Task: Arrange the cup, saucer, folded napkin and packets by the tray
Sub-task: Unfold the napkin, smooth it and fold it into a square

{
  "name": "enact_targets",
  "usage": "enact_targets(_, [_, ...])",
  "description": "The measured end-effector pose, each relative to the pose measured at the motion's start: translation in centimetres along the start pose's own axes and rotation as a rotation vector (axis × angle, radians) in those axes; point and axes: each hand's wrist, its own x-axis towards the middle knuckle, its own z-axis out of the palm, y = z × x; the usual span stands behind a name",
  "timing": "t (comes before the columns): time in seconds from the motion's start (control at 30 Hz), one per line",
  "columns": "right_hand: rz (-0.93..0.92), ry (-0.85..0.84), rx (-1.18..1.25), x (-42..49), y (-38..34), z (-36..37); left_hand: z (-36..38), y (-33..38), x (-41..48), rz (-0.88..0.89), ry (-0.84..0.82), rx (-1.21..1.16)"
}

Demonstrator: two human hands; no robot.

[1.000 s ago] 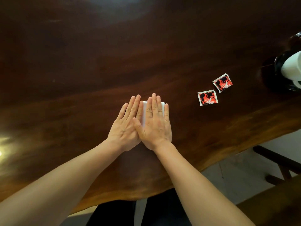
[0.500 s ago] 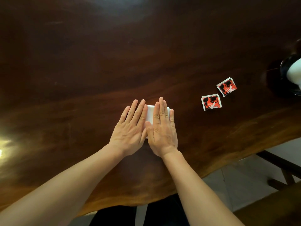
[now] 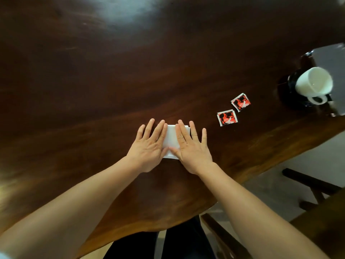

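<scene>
white napkin (image 3: pixel 170 140) lies pressed under left hand (image 3: pixel 149 149) and right hand (image 3: pixel 192 148).

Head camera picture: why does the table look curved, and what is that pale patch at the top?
In the head view, the wide-angle lens bows the table at its edge; the pale patch is light glaring off polished wood; the tray at the right looks blurred.

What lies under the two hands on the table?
A folded white napkin lies flat on the table. Only its middle strip shows between the left hand and the right hand. Its sides are covered by the flat hands.
</scene>
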Motion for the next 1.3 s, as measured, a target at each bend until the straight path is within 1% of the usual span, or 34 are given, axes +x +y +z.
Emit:
enact_targets(0.1, [0.142,0.072,0.133,0.0,-1.0,-1.5,-1.8,-0.2,1.0,-0.051,0.07,-0.077])
enact_targets(0.17, [0.223,0.119,0.206,0.3,-1.4,-2.5,-2.7,-0.1,1.9,-0.129,0.075,-0.189])
enact_targets(0.27, [0.299,0.118,0.336,0.5,-1.7,-3.4,-3.0,0.4,2.4,-0.245,0.07,-0.382])
enact_targets(0.37, [0.358,0.143,0.611,-0.4,-2.0,-3.0,-2.6,0.8,1.6,-0.349,0.107,-0.638])
enact_targets(0.47, [0.386,0.187,0.815,-1.8,-2.3,-1.9,-2.4,1.6,0.3,-0.432,0.123,-0.8])
enact_targets(0.5, [0.394,0.183,0.868,-2.2,-2.2,-1.7,-2.6,1.7,-0.1,-0.481,0.108,-0.908])
enact_targets(0.53, [0.406,0.177,0.945,-2.6,-2.1,-1.6,-2.8,1.6,-0.5,-0.527,0.091,-1.076])
enact_targets(0.6, [0.436,0.151,1.185,-3.5,-1.8,-2.1,-3.5,1.6,-1.4,-0.578,0.05,-1.467])
enact_targets(0.63, [0.45,0.135,1.298,-4.1,-1.6,-2.4,-4.0,1.8,-2.0,-0.583,0.013,-1.607])
enact_targets(0.67, [0.453,0.125,1.374,-4.8,-1.3,-2.9,-4.4,2.3,-2.4,-0.584,-0.03,-1.677])
enact_targets(0.73, [0.443,0.097,1.431,-5.8,-1.0,-3.6,-4.8,3.6,-3.1,-0.613,-0.096,-1.678])
enact_targets(0.8, [0.46,0.081,1.487,-6.8,-0.5,-4.5,-5.2,5.3,-3.3,-0.635,-0.089,-1.672])
enact_targets(0.83, [0.478,0.083,1.514,-7.4,-0.2,-5.0,-5.3,6.4,-3.3,-0.642,-0.056,-1.67])
enact_targets(0.9, [0.519,0.12,1.544,-8.5,0.6,-6.3,-6.2,9.1,-3.0,-0.613,0.085,-1.571])
enact_targets(0.93, [0.548,0.163,1.519,-9.2,1.0,-6.9,-6.6,10.5,-2.6,-0.579,0.168,-1.475])
enact_targets(1.0, [0.599,0.295,1.388,-10.3,2.4,-7.8,-7.7,13.4,-2.1,-0.505,0.297,-1.265])
enact_targets(1.1, [0.609,0.453,1.256,-11.9,5.8,-9.1,-9.7,17.8,-0.9,-0.443,0.383,-1.049])
enact_targets(1.17, [0.592,0.493,1.213,-13.3,8.9,-9.9,-11.2,20.8,0.3,-0.421,0.408,-1.019])
enact_targets(1.3, [0.535,0.563,1.098,-16.4,15.9,-11.5,-12.7,27.4,3.3,-0.367,0.445,-1.045])
